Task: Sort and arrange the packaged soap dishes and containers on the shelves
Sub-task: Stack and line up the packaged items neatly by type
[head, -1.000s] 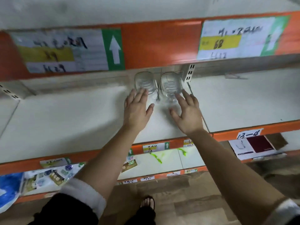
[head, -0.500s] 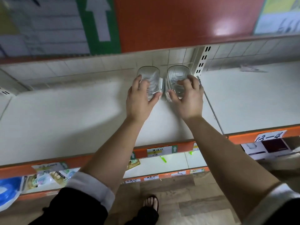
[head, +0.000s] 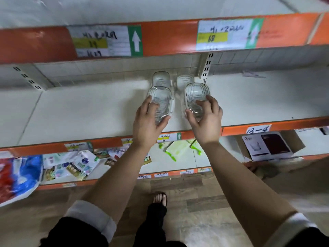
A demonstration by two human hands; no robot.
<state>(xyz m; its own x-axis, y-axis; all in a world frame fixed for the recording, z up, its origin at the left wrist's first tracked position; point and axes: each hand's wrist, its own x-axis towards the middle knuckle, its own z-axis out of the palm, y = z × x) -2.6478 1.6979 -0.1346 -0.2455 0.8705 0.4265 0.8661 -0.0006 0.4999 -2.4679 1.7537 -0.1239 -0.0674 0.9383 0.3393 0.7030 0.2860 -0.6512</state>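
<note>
Soap dish (head: pixel 160 98) in your left grip (head: pixel 147 125) and its twin (head: pixel 195 93) in your right grip (head: pixel 206 122) were each clasped by the near end over the shelf (head: pixel 80 113); both clear packs appeared light, stiff and slippery.

Each hand grips a clear packaged soap dish above the white shelf (head: pixel 89 111): left hand (head: pixel 148 122), left dish (head: pixel 159 102); right hand (head: pixel 206 120), right dish (head: pixel 195 98). Two more dishes (head: pixel 161 79) stand behind, by the back wall.

Rear dishes (head: pixel 161 78) partly behind front dishes (head: pixel 160 98)
</note>
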